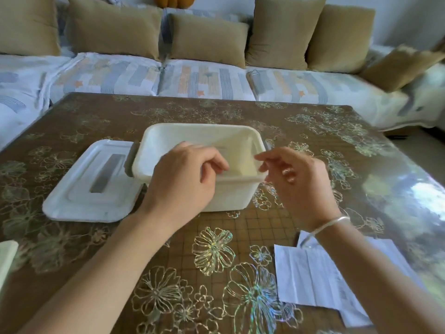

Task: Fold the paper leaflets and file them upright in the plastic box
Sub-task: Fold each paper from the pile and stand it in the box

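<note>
**Head view: folded leaflet going into the box**

Step in hand, as judged: seating a folded leaflet (243, 165) upright just inside the near wall of the plastic box (199, 131), mid-table. The lid (79, 201) is off and lies flat against the box's left side.

Left hand (183, 174): fingers curled, pinching the sheet's left edge at the near rim. Right hand (296, 179): thumb and forefinger nip its right top corner.

Pale sheet on pale plastic, so its lower edge cannot be made out.

Flat leaflets (310, 278) wait near right, partly under the right forearm.

Next move probably calls for a gentle release from both hands once the sheet leans on the wall, then a reach for another leaflet.
</note>
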Tool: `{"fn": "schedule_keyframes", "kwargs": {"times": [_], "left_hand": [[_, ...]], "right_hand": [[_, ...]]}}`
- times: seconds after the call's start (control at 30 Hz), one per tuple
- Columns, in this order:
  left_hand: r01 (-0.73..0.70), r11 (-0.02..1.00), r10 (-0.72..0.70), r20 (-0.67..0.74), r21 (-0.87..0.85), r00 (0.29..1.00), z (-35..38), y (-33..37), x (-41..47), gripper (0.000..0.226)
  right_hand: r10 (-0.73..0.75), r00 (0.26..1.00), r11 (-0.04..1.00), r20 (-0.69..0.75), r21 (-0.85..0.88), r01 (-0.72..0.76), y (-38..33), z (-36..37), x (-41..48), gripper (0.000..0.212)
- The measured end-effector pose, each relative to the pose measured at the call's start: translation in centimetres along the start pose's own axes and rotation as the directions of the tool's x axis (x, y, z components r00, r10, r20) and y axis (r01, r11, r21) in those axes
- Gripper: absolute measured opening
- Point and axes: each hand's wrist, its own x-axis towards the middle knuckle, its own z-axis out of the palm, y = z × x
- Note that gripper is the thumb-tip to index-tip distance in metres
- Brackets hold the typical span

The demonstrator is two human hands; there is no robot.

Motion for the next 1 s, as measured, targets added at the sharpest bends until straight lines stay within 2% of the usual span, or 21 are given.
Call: {"fn": "schedule_keyframes", "kwargs": {"times": [0.07,0.13,0.23,0.3,0.37,0.43,0.53,0.63,0.7,0.77,0.83,0.9,1.0], "left_hand": [[0.038,0.997,-0.038,0.004,-0.061,0.999,1.6,1.5,-1.9,0.034],[0.065,0.991,-0.059,0.055,-0.119,0.997,3.5,2.7,-4.0,0.033],[0.086,0.987,-0.050,0.246,-0.135,0.968,6.5,4.3,-7.7,0.033],[0.061,0.989,-0.007,0.361,-0.138,0.932,8.3,4.9,-9.9,0.034],[0.054,0.985,0.025,0.445,-0.164,0.895,9.6,5.4,-11.8,0.035],[0.067,0.986,0.012,0.465,-0.152,0.885,10.0,5.3,-12.8,0.033],[0.088,0.995,-0.063,0.402,-0.044,0.914,9.5,4.1,-13.6,0.032],[0.125,0.987,-0.150,0.307,0.098,0.940,8.1,2.4,-14.1,0.032],[0.152,0.976,-0.192,0.283,0.159,0.940,7.2,1.3,-14.5,0.033],[0.167,0.971,-0.210,0.281,0.169,0.936,6.7,0.6,-15.1,0.035],[0.165,0.973,-0.205,0.275,0.164,0.939,6.6,0.3,-15.8,0.037],[0.146,0.976,-0.184,0.256,0.160,0.949,6.9,0.0,-16.4,0.039],[0.137,0.982,-0.162,0.221,0.127,0.962,7.5,-0.6,-17.1,0.040]], "right_hand": [[0.007,0.998,0.999,-0.059,-0.049,-0.010,1.4,-1.3,-4.1,0.016],[0.033,0.998,0.988,-0.044,-0.153,-0.039,2.8,-2.3,-7.6,0.014],[0.123,0.992,0.886,-0.002,-0.450,-0.111,4.2,-3.7,-12.0,0.017],[0.146,0.989,0.812,0.010,-0.572,-0.114,4.6,-4.0,-14.4,0.026],[0.162,0.983,0.804,0.085,-0.589,-0.081,4.5,-3.6,-16.5,0.026],[0.195,0.965,0.835,0.177,-0.546,-0.069,4.0,-2.6,-17.7,0.031],[0.203,0.943,0.846,0.262,-0.531,-0.035,2.4,-0.7,-18.0,0.038],[0.150,0.935,0.885,0.322,-0.465,0.018,0.8,0.7,-16.7,0.032],[0.218,0.885,0.911,0.412,-0.410,-0.033,-0.1,1.0,-15.1,0.029],[0.353,0.827,0.874,0.438,-0.471,-0.123,-0.3,0.8,-13.2,0.030],[0.503,0.736,0.767,0.453,-0.627,-0.137,0.1,0.6,-11.2,0.057],[0.608,0.629,0.702,0.484,-0.698,-0.142,0.9,0.5,-9.5,0.078],[0.643,0.528,0.710,0.555,-0.690,-0.140,1.6,0.8,-8.0,0.078]]}}
